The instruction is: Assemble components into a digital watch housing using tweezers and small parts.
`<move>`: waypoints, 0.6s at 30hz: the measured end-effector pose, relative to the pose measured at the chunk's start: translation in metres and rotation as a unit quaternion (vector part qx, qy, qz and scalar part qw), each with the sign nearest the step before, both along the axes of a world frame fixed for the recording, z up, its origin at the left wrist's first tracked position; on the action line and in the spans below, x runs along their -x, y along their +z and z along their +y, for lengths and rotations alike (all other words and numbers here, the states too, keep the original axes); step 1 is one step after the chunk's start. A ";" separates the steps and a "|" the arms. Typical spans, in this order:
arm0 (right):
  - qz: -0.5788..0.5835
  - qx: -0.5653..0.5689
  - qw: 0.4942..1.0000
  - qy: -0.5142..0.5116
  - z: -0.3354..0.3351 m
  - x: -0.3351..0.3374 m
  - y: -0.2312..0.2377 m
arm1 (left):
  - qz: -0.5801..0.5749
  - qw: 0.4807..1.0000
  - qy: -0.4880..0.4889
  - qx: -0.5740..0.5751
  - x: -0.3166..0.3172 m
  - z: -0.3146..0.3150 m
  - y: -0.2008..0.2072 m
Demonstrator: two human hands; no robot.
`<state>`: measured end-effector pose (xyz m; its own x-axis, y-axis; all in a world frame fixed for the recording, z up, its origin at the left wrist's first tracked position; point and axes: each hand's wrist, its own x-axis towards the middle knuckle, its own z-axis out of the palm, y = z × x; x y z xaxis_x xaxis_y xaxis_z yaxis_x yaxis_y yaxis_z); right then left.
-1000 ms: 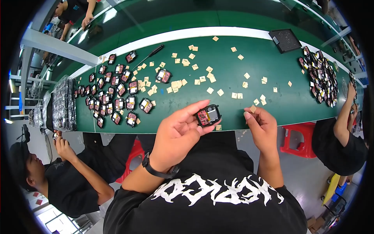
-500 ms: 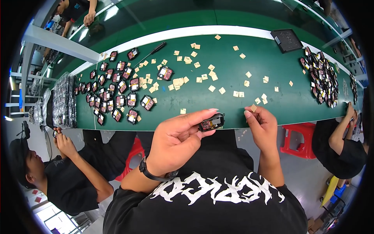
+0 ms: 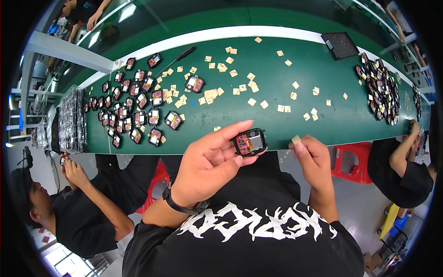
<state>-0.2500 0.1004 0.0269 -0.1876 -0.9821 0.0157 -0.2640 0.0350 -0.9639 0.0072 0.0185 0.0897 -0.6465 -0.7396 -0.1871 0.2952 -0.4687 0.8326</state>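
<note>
Electronics assembly workshop: long green worktop (image 3: pixel 341 120) with white edging (image 3: pixel 277 32); small black-cased red circuit-board units (image 3: pixel 194 83), many; stacked clear plastic trays (image 3: pixel 72 120); red plastic stools (image 3: pixel 362 159); black-shirted co-workers (image 3: pixel 83 212) alongside.

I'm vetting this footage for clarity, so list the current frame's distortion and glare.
Head view: fisheye distortion bows the table's white rim; corners fall to black; a bright pane washes out at lower left; a glare streak shows upper left; the device in the left hand looks reasonably sharp.
</note>
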 end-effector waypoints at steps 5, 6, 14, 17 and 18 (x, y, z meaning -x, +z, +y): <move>-0.344 -0.040 0.936 0.060 0.023 -0.014 -0.005 | -0.011 1.000 0.020 0.005 0.004 0.000 -0.001; -0.344 -0.040 0.936 0.058 0.024 -0.019 -0.005 | -0.009 1.000 0.016 0.009 0.004 -0.001 -0.002; -0.708 -0.147 0.683 0.101 0.046 -0.027 -0.026 | -0.059 0.998 0.001 -0.007 0.001 -0.004 -0.016; -0.696 -0.113 0.708 0.035 0.039 -0.024 -0.020 | -0.096 0.995 0.003 -0.017 -0.001 -0.004 -0.031; -0.696 -0.111 0.709 0.035 0.036 -0.023 -0.018 | -0.107 0.994 0.006 -0.024 -0.002 -0.004 -0.036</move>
<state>-0.2266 0.1367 0.0087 0.1799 -0.9392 -0.2925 0.9283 0.2605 -0.2654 0.0095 0.0141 0.0537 -0.5794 -0.7341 -0.3541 0.1197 -0.5064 0.8540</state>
